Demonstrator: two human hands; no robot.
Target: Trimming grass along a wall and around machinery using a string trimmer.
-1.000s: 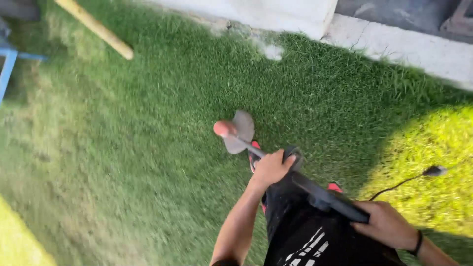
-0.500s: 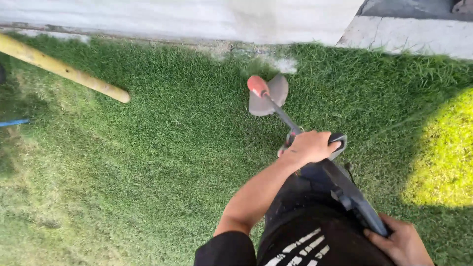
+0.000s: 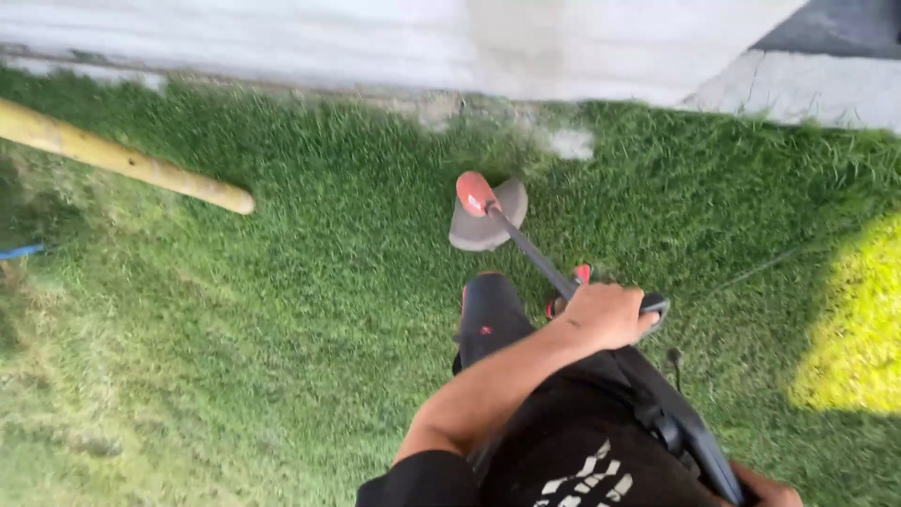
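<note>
1. Head view, left hand point(image 3: 605, 314): closed around the loop handle point(image 3: 654, 305) of a string trimmer point(image 3: 526, 249). The fingers wrap over the handle, so only its far end shows beyond the knuckles.
2. Head view, right hand point(image 3: 765, 488): cut off at the bottom edge of the frame. Only the knuckles show, lying against the rear end of the trimmer body. The fingers are out of frame, so whether they clasp it cannot be told.
3. Trimmer: the dark shaft runs from the lower right up to an orange head point(image 3: 476, 192) with a grey guard point(image 3: 488, 225) behind it. The head sits over the lawn point(image 3: 235, 329), near its far edge by the pale wall point(image 3: 375, 42). The cutting line itself cannot be made out; the grass just past the head is blurred.
4. The rear of the trimmer is partly hidden by the person's dark clothing point(image 3: 572, 451).
5. One dark shoe with orange trim point(image 3: 486, 314) stands on the lawn under the shaft; a second, behind the shaft, shows only a sliver of orange.
6. A yellow pole point(image 3: 122, 160) lies across the lawn's left side, its far end cut off by the left edge of the frame.
7. A thin dark cord point(image 3: 751, 277) on the lawn at right is hard to trace.
</note>
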